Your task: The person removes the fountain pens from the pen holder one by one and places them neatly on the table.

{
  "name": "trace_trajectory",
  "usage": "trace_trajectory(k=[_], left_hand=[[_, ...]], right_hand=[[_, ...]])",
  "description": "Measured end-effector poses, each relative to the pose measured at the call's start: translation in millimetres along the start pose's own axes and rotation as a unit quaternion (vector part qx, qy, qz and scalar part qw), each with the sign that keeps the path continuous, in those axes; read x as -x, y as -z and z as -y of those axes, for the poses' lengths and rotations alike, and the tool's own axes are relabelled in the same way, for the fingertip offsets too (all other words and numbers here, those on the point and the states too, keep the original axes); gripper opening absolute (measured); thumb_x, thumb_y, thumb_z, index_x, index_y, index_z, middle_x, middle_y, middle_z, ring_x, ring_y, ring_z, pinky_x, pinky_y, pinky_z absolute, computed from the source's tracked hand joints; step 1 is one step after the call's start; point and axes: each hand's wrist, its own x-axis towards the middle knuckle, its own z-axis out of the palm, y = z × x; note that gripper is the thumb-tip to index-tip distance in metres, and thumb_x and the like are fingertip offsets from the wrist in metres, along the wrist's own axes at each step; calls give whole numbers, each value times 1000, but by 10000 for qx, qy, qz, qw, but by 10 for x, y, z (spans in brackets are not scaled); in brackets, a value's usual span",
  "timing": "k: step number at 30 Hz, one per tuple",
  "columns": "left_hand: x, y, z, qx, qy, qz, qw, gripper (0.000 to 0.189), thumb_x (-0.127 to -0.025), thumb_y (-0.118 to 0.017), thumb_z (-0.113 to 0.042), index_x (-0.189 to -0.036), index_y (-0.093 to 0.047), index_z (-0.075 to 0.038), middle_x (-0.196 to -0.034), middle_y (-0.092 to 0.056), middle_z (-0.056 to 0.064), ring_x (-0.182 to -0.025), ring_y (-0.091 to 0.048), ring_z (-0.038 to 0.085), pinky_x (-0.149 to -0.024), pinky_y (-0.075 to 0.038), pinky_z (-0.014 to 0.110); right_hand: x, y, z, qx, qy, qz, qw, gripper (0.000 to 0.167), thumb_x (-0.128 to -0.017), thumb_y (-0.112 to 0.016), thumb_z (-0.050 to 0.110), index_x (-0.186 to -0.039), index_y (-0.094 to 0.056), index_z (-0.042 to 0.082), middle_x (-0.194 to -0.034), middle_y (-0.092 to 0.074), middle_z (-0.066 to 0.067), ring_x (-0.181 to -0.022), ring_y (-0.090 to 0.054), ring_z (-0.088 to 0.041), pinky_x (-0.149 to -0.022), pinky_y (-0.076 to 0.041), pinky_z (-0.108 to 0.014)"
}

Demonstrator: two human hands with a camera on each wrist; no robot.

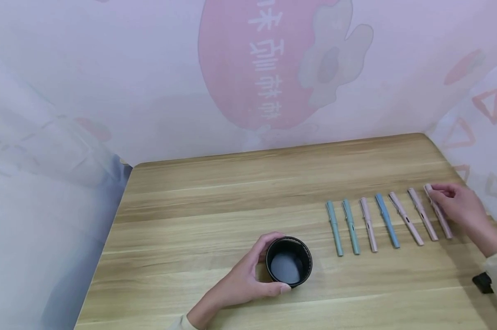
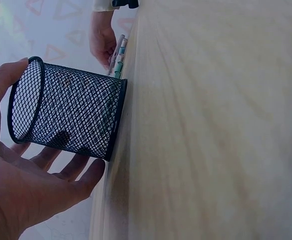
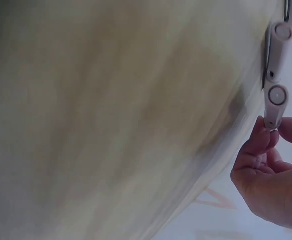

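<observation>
A black mesh pen holder (image 1: 278, 278) stands upright on the wooden table, its inside bare of pens. My left hand (image 1: 244, 279) holds it from the left, thumb on the near side and fingers curved round the far side. At the right end of a row of pens, my right hand (image 1: 458, 206) pinches the clip end of the outermost pink pen (image 1: 443, 221), which lies on the table. The right wrist view shows thumb and fingertips at the lower pale pen (image 3: 274, 102), with a neighbouring pen (image 3: 279, 47) just above.
Left of the pinched pen lie more pink pens (image 1: 423, 215), a blue pen (image 1: 387, 222) and two green pens (image 1: 335, 229), side by side. Printed pale curtains (image 1: 170, 91) hang behind and beside the table (image 1: 182, 220). A small black object (image 1: 482, 283) is by the right sleeve.
</observation>
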Motion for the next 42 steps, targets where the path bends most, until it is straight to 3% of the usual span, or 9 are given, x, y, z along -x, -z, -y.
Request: trace_trajectory(k=[2, 3, 9, 14, 16, 24, 32, 42], left_hand=[[-2, -5, -3, -15, 28, 17, 10000, 95, -90, -93, -26, -166, -36, -24, -162, -49, -7, -143, -52, 29, -119, -43, 45], [-3, -7, -3, -13, 12, 11, 10000, 95, -90, -93, -26, -166, -37, -24, -162, -49, -7, -143, -52, 29, -119, -43, 46], [18, -4, -2, -6, 5, -2, 10000, 93, -91, -92, -25, -166, -37, -23, -161, -49, -8, -140, -55, 32, -118, -44, 48], [45, -2, 12, -8, 57, -8, 10000, 94, -91, -92, -26, -166, -36, -22, -162, -47, -9, -138, -57, 33, -117, -45, 48], [48, -4, 10, -3, 69, -23, 10000, 93, -92, -92, -26, -166, -36, -23, -162, -47, -10, -138, -57, 33, -117, -45, 48], [32, -10, 5, 10, 46, -7, 10000, 93, -91, -92, -26, -166, -36, -24, -162, -48, -9, -140, -56, 32, -118, -45, 47], [25, -8, 22, 19, 47, -49, 10000, 91, -92, -92, -26, -165, -37, -28, -162, -49, -7, -138, -56, 33, -118, -45, 48], [28, -7, -14, 13, 88, -70, 9999, 92, -91, -92, -27, -165, -38, -24, -161, -48, -12, -140, -56, 32, -118, -44, 48]], right_hand=[[-15, 11, -13, 66, -61, 85, 9999, 50, -115, -54, 26, -139, -58, -17, -131, -59, -45, -101, -62, -41, -72, -44, -32], [-23, 15, -20, 88, -92, 122, 9998, 50, -115, -54, 27, -140, -58, -17, -131, -59, -45, -102, -62, -43, -72, -43, -32], [-73, -6, -69, 106, -11, 352, 9993, 48, -114, -55, 22, -137, -58, -19, -124, -62, -43, -86, -63, -26, -68, -45, -29], [-106, -33, -66, 256, 73, 476, 9985, 50, -115, -53, 24, -138, -56, -21, -128, -60, -44, -103, -63, -47, -75, -46, -37], [-116, -33, -63, 358, 140, 487, 9981, 50, -115, -53, 24, -137, -56, -21, -129, -60, -44, -106, -62, -50, -76, -47, -39], [-155, -34, -60, 629, 384, 283, 9969, 45, -111, -58, 21, -128, -63, -21, -112, -70, -35, -84, -62, -25, -69, -48, -32], [-181, -62, -34, 566, 371, 284, 9973, 43, -109, -55, 15, -128, -61, -23, -115, -67, -41, -101, -64, -52, -76, -48, -45], [-170, -73, -19, 512, 221, 271, 9981, 43, -108, -51, 13, -132, -59, -22, -115, -67, -38, -90, -63, -36, -71, -48, -37]])
